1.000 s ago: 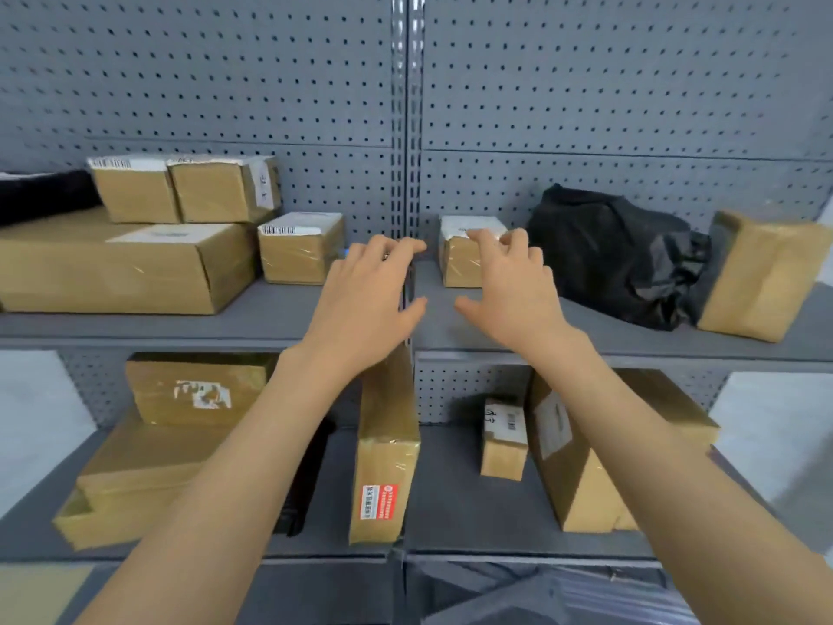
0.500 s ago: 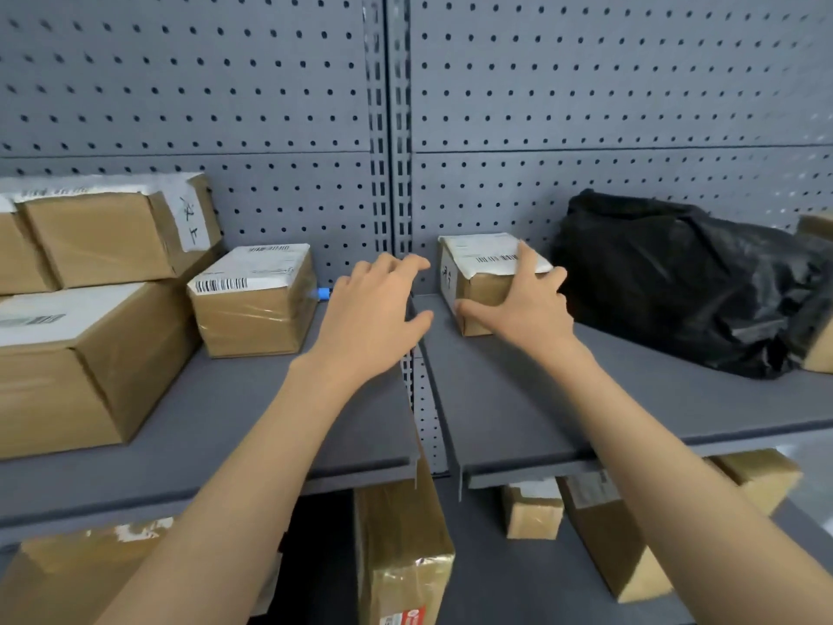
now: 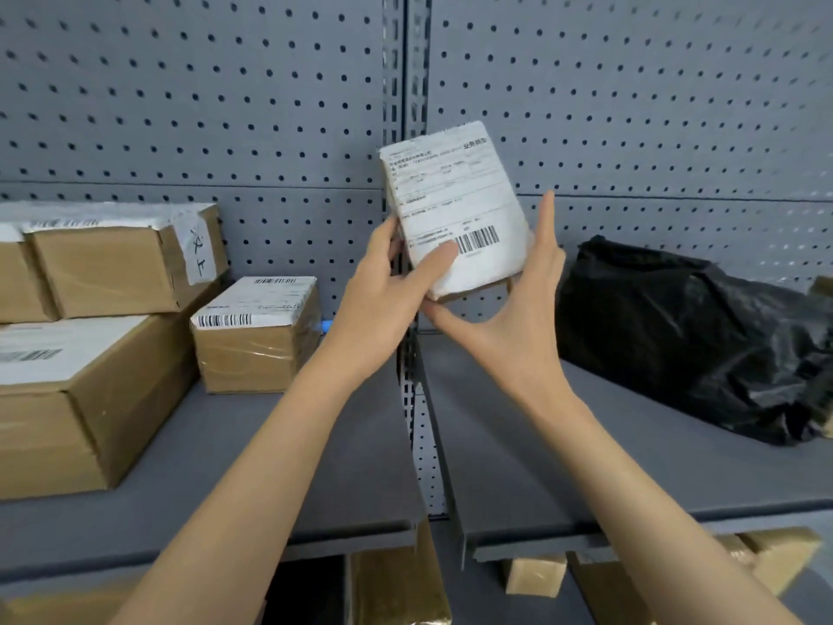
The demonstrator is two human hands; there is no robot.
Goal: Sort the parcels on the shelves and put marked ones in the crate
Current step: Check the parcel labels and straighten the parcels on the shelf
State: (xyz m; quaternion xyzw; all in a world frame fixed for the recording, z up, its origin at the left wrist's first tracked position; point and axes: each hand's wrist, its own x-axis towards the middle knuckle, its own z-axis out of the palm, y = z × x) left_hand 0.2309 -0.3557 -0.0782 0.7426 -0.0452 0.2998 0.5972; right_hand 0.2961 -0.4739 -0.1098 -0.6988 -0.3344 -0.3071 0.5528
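A small cardboard parcel [image 3: 455,200] with a white shipping label and barcode is held up in front of the pegboard, tilted so the label faces me. My left hand [image 3: 387,286] grips its left side, thumb on the label near the barcode. My right hand [image 3: 518,309] holds its right and lower edge, fingers along the side. Both hands lift it above the grey shelf [image 3: 563,466]. No crate is in view.
On the left shelf [image 3: 225,466] sit a small labelled box [image 3: 257,336], a large box [image 3: 67,399] and stacked boxes [image 3: 112,263] behind. A black plastic bag [image 3: 685,331] lies on the right. More brown parcels [image 3: 396,588] stand on the lower shelf.
The small parcel has been lifted off the right shelf and tilted up with its label toward me. My left hand, empty before, now also grips it.
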